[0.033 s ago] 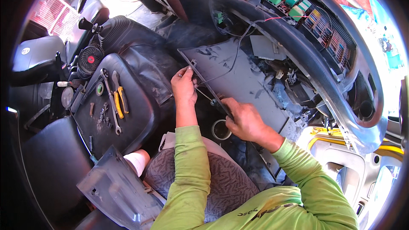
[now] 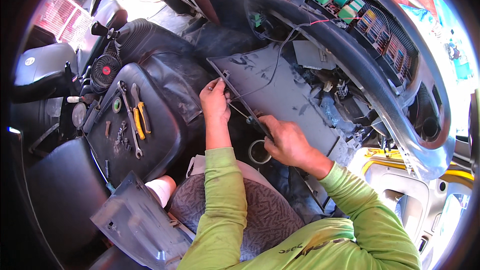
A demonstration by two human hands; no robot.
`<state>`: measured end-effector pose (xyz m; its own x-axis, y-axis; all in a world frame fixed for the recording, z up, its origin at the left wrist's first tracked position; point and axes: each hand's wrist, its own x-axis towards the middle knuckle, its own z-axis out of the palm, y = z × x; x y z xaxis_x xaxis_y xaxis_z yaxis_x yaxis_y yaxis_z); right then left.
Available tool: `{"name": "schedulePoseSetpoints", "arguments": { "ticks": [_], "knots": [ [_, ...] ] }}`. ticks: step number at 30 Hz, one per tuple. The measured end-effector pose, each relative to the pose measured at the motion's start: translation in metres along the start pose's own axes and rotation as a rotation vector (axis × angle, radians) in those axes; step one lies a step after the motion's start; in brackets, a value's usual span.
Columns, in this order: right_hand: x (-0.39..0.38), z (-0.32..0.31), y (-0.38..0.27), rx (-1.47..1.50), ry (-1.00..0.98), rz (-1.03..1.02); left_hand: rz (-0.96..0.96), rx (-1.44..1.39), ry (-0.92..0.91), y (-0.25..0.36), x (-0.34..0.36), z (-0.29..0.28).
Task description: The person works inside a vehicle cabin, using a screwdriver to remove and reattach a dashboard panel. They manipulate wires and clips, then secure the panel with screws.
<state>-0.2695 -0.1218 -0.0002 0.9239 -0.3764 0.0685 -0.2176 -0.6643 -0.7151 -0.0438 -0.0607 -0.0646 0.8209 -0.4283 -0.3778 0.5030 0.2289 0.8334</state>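
A flat grey panel point(image 2: 280, 87) lies tilted in front of me, below the dashboard. My left hand point(image 2: 215, 102) pinches its left edge, thumb beside a small metal clip point(image 2: 226, 74). My right hand point(image 2: 292, 142) is closed around the dark handle of what looks like a screwdriver point(image 2: 240, 111). The thin shaft runs along the panel's edge toward my left fingers, where its tip is hidden. A thin dark cable point(image 2: 276, 65) crosses over the panel and passes near my left hand.
The black seat point(image 2: 160, 140) at left carries pliers with yellow handles point(image 2: 142, 117), a wrench point(image 2: 131, 125), tape point(image 2: 117, 104) and several screws. An open fuse box point(image 2: 372, 25) sits in the dashboard point(image 2: 350, 65). Another grey panel point(image 2: 137, 225) leans at lower left.
The panel's upper left corner and my left hand have shifted very slightly to the left. Otherwise both hands keep the same hold.
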Motion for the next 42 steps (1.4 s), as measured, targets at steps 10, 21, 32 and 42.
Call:
{"name": "schedulePoseSetpoints", "arguments": {
  "ticks": [10, 21, 32, 42],
  "knots": [
    [0.003, 0.002, 0.002, 0.006, 0.013, 0.015, -0.012, -0.065, -0.041, -0.003, 0.012, -0.001],
    [0.002, 0.002, 0.001, 0.013, 0.023, 0.039, 0.061, -0.079, -0.067, -0.003, 0.007, 0.002],
    [0.006, -0.004, 0.0, 0.068, 0.004, 0.085, 0.021, -0.119, -0.046, 0.003, 0.005, 0.003],
    [0.008, -0.007, 0.0, 0.108, -0.011, 0.099, 0.016, -0.11, -0.057, 0.002, 0.005, 0.002]
  ]
}}
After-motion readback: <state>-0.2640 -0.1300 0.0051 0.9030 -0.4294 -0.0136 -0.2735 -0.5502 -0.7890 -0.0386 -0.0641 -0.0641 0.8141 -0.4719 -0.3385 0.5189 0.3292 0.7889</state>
